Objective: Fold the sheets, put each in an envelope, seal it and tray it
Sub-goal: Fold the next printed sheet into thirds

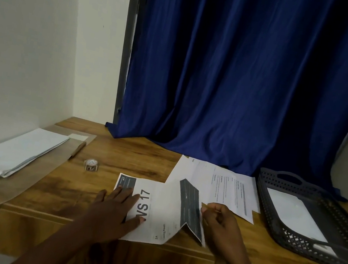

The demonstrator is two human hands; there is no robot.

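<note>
A printed sheet (163, 207) marked "VS 17" lies near the table's front edge, its right end turned up and over in a raised flap with a dark band. My left hand (118, 205) presses flat on the sheet's left part, fingers straight. My right hand (220, 219) pinches the edge of the raised flap. Behind the sheet lie more printed sheets (223, 187). A stack of white envelopes (14, 152) rests at the left on a clear plastic sleeve. A dark perforated tray (275, 207) at the right holds a white envelope (292, 212).
A small roll of tape (91, 165) stands between the envelopes and the sheet. A blue curtain (244, 86) hangs down onto the back of the wooden table (133, 155). A white wall closes the left side.
</note>
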